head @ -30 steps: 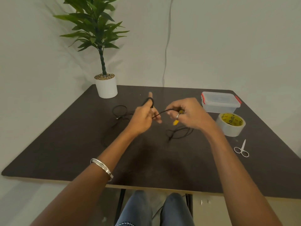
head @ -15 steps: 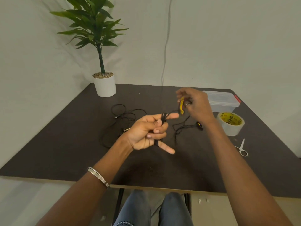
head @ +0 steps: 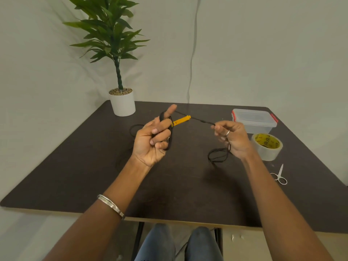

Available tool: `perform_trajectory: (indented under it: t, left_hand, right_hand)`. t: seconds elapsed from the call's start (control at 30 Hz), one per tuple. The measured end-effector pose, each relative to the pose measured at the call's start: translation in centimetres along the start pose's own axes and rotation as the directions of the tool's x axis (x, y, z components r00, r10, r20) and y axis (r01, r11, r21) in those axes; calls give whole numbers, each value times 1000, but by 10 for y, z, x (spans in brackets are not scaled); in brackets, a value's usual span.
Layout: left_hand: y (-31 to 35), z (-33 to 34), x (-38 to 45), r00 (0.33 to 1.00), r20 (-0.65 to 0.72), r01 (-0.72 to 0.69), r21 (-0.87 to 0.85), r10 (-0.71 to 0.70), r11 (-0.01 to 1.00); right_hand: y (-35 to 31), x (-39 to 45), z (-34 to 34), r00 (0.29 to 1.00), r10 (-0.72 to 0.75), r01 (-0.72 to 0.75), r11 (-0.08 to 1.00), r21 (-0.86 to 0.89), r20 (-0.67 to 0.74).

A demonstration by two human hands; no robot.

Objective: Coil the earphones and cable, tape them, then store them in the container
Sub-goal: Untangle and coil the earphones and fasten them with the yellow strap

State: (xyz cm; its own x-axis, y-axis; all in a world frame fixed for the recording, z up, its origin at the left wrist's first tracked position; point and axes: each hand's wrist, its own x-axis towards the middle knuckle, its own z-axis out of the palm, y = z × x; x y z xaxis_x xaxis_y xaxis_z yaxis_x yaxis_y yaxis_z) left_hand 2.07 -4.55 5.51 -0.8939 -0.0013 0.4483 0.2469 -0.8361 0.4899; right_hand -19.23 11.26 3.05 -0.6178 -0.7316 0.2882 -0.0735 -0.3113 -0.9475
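Few turns wound — black cord (head: 170, 132) looped round left hand (head: 152, 140) fingers | right hand (head: 232, 137) pinches the taut run, slack loop below it | tape (head: 267, 146), container (head: 254, 120) beyond right hand — untouched, lid on; second cable (head: 135, 129) uncoiled.

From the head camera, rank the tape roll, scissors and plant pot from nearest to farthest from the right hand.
1. Tape roll, just right of the right hand.
2. Scissors, further right, toward the near table edge.
3. Plant pot, far left corner, beyond the left hand.
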Motion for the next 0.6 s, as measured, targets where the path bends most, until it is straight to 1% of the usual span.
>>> perform_trajectory:
  t: [0.07,0.1,0.13,0.17,0.2,0.27,0.33,0.4,0.47,0.53,0.6]
  left_hand:
    - [-6,0,3,1000,5,21,8,-21,1000]
    - [-10,1,4,999,13,40,5,-40,999]
    - [-14,2,7,998,19,56,-3,-56,998]
    - [-17,4,10,997,26,66,-10,-66,998]
    - [-18,6,13,997,34,72,-14,-71,997]
    - [-15,11,21,998,21,63,8,-63,998]
    - [-13,18,30,998,-57,20,88,-15,996]
    - [-9,18,39,982,-179,-29,186,63,982]
    - [-4,14,44,951,-270,-58,314,147,948]
    - [0,12,46,920,-327,-49,448,215,893]
    - [3,5,45,899,-362,8,580,249,814]
  right_hand:
    - [0,2,7,988,3,-16,996,-84,-154]
    - [1,4,12,979,11,-42,988,-151,-205]
    - [1,5,18,976,15,-65,973,-222,-219]
    - [4,7,23,980,20,-80,949,-304,-197]
    - [6,6,29,989,35,-88,918,-386,-141]
    - [15,0,38,996,89,-58,843,-535,31]
    - [20,-13,46,964,161,9,776,-631,212]
    - [19,-28,54,921,198,75,755,-651,335]
    - [12,-40,59,892,200,119,761,-638,405]
    - [2,-49,60,862,198,176,748,-641,467]
    - [-10,-55,60,835,209,215,727,-652,509]
